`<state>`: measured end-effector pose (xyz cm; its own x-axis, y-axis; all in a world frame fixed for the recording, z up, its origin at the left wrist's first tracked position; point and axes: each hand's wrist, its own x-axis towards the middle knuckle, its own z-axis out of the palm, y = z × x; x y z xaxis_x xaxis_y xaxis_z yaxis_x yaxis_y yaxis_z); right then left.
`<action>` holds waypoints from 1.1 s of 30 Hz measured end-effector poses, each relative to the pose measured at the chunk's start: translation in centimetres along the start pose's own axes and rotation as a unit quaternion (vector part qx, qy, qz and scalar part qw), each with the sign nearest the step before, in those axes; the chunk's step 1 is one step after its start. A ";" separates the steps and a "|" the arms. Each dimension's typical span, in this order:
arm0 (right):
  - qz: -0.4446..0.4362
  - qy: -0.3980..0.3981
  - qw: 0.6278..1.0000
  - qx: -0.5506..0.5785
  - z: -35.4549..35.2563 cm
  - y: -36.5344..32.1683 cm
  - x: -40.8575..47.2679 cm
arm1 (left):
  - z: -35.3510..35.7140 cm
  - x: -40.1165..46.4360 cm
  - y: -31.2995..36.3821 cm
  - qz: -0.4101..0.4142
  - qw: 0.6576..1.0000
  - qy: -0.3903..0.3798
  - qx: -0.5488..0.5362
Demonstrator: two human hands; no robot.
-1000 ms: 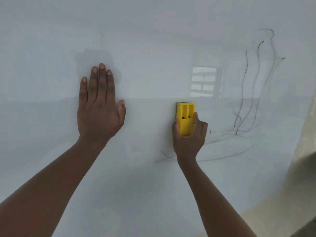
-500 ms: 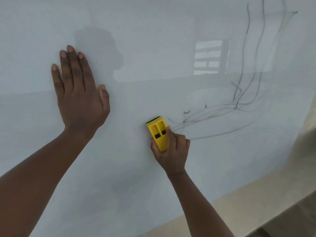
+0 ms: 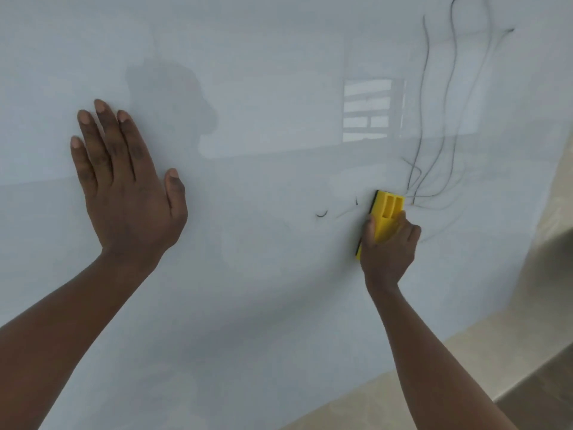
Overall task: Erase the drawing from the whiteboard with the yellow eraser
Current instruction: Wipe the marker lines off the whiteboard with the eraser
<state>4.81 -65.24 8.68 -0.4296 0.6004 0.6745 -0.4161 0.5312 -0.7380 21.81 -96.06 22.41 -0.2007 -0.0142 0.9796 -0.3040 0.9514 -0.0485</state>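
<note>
The right hand [image 3: 387,246] presses the yellow eraser [image 3: 384,217] against the whiteboard [image 3: 279,305], touching the drawing's [image 3: 434,169] lower lines; the left hand [image 3: 127,184] lies flat, well apart from the eraser.

Two bare arms are showing, with no sleeves on them. The left hand [image 3: 124,193] is wearing no rings, no watch and no glove. Its nails are looking short and plain. The right hand [image 3: 387,249] is bare too, and its wrist is wearing no band. Both forearms are running off at the 6 o'clock edge.
</note>
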 end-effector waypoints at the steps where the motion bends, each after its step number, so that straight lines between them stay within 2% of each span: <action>1: -0.024 -0.004 1.000 0.012 0.2 -1.3 -0.9 | -0.1 0.4 0.5 0.006 1.000 0.003 -0.003; 4: -0.097 -0.021 0.993 0.065 0.8 -5.3 -4.7 | -0.2 3.0 2.7 0.029 1.000 0.009 -0.009; 6: -0.189 -0.034 0.977 0.090 1.1 -7.6 -7.6 | -0.2 5.1 4.5 0.031 0.999 0.005 -0.015; 9: -0.395 -0.070 0.912 0.087 1.5 -10.4 -11.0 | 0.0 7.0 7.1 0.046 0.999 -0.009 -0.014; 12: -0.500 -0.060 0.861 0.074 1.4 -10.7 -10.1 | 0.3 8.4 9.5 0.049 0.999 -0.017 -0.011; 14: -0.504 -0.043 0.860 0.065 1.4 -9.5 -7.4 | 0.6 9.4 10.9 0.050 0.999 -0.015 -0.010; 19: -0.395 0.004 0.918 0.033 1.6 -5.0 3.0 | 1.5 11.7 14.3 0.068 0.998 -0.009 -0.006; 21: -0.373 0.010 0.927 0.024 1.5 -3.6 7.2 | 1.7 12.6 15.7 0.061 0.998 -0.010 -0.009; 26: -0.428 -0.021 0.902 0.056 1.6 -3.4 16.6 | 2.1 15.1 19.0 0.044 0.999 -0.004 -0.014; 33: -0.396 0.004 0.911 0.116 1.8 -10.7 26.5 | 2.6 17.5 22.0 0.059 0.998 0.016 -0.012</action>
<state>-3.57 -56.06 34.49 0.0838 0.0884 0.9926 -0.7515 0.6597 0.0047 9.18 -76.16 37.99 -0.2047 0.1086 0.9728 -0.2569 0.9530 -0.1605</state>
